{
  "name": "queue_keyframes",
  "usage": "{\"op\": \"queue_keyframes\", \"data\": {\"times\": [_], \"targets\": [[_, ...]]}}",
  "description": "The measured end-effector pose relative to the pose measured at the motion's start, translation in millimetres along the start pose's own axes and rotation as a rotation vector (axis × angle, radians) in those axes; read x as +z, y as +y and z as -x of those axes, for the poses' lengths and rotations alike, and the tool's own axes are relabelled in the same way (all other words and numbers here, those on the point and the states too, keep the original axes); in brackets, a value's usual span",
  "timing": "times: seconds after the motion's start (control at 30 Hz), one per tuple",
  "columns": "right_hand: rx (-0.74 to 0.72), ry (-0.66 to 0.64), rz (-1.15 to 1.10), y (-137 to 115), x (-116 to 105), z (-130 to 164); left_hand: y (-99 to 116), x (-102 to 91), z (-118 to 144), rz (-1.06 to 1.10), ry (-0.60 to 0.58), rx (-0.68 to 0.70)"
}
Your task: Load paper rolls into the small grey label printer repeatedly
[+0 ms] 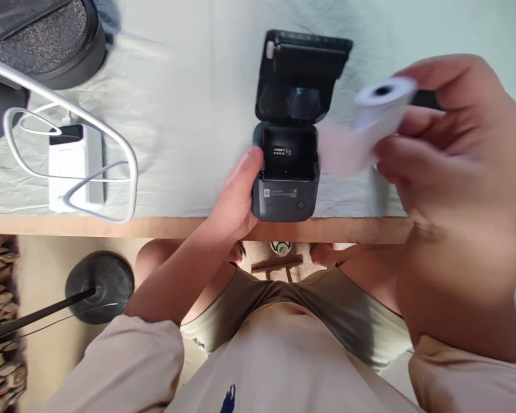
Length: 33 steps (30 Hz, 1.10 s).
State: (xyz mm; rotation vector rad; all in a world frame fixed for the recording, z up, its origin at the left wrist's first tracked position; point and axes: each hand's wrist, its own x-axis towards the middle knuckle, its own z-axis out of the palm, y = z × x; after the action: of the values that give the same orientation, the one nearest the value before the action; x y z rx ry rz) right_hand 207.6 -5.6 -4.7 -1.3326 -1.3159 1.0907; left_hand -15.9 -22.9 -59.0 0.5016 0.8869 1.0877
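Paper roll (380, 117) prob. btwn R grip (451, 137) fingertips (389, 150).

At the near edge of the cloth-covered table (198, 103), a small dark printer (285, 202) is gripped at its left side by the left hand (241, 186), its lid (303, 71) raised. A white paper roll (380, 112), its loose end blurred, is held above the surface by the right hand (451, 132). Farther left, along the same edge, a white device (64, 180) is crossed by a white cable (126, 152).
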Motion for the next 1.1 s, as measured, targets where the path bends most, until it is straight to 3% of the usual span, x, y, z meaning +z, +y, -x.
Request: {"op": "queue_keyframes", "data": {"times": [0.07, 0.17, 0.4, 0.6, 0.7, 0.8, 0.87, 1.0, 1.1], "targets": [[0.081, 0.036, -0.146, 16, -3, 1, 1, -0.1, 0, 0.037, 0.024, -0.003], [0.131, -0.013, -0.111, 40, -3, 8, 0, -0.3, 1, 0.086, 0.037, 0.055], [-0.346, -0.048, 0.451, 56, -10, 29, -3, 1.7, 2, 0.067, 0.075, 0.103], [-0.396, -0.095, 0.572, 66, -7, 26, -2, 6.3, 2, 0.054, 0.103, 0.154], [-0.488, 0.009, 0.549, 59, -23, 30, -1, 4.3, 1, 0.023, 0.102, 0.172], [-0.636, 0.275, 0.706, 56, -53, 28, 1, 0.0, -1, -0.037, 0.082, 0.161], [-0.611, 0.350, 0.920, 63, -69, 22, 2, -1.9, -2, -0.046, 0.070, 0.158], [-0.313, 0.198, 1.047, 83, -80, 13, 1, -2.0, -2, -0.029, 0.062, 0.167], [-0.290, 0.136, 1.070, 90, -80, 10, 1, 0.2, -1, 0.002, 0.042, 0.151]]}}
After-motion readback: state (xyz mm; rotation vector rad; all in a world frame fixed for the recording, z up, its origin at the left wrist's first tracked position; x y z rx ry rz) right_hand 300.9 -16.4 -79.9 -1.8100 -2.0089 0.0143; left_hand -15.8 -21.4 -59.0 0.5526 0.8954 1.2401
